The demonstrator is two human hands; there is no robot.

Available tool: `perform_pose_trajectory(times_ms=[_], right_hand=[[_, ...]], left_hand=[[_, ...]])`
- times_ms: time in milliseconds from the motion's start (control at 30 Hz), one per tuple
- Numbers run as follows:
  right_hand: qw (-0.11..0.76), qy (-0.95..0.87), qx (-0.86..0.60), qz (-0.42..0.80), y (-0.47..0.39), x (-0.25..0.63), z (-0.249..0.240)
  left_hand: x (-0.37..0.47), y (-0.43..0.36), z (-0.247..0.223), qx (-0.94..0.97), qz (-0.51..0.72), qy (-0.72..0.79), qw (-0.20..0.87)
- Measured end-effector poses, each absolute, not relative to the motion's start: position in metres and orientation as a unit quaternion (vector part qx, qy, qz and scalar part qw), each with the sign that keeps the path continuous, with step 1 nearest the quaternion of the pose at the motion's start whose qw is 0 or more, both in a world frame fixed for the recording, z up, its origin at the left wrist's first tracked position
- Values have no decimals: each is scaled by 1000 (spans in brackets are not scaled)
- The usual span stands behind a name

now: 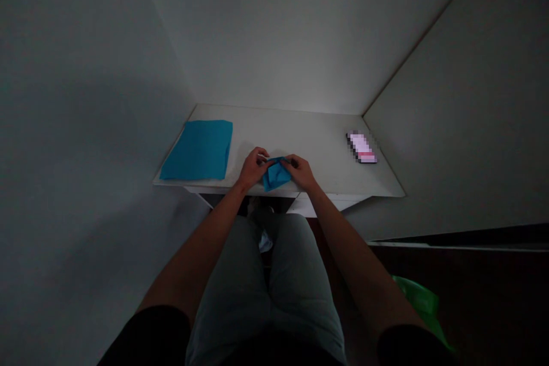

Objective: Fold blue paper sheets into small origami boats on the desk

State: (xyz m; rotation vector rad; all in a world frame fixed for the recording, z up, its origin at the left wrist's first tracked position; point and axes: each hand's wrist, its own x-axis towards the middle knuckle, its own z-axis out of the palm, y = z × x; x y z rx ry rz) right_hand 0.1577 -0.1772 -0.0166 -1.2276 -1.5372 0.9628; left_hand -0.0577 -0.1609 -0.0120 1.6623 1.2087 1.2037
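Observation:
A small folded piece of blue paper point(277, 176) is held over the front part of the white table, near its middle. My left hand point(254, 167) pinches its upper left corner, fingers curled. On the other side, my right hand point(299, 170) grips the upper right corner between thumb and fingers. The folds in the paper's middle are too small to make out well. A larger blue sheet or stack of sheets point(198, 150) lies flat at the table's left end, apart from both hands.
The white table point(295, 131) stands against a wall, with walls at both sides. A phone point(361, 147) with a blurred screen lies at its right end. Below right, a green object point(418, 297) is on the dark floor.

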Motion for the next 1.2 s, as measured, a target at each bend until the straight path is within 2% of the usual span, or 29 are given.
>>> perform_pose_trajectory(times_ms=[333,600,833,1033,1200], right_hand=[[456,-645,-487,374,-180,157,-12],[429,-673,-475,370,-182,157,-8],[462,-641,-486,374,-176,158,-16],[462,-648,-499,343,-174,158,-21],[473,-639,-501,342,-171,158,-26]], left_hand=[[-50,-169,5,700,452,426,353],[-48,-160,28,761,395,433,279],[-44,-163,38,741,436,434,268],[-42,-165,64,697,422,515,267],[-40,-171,68,703,387,568,184]])
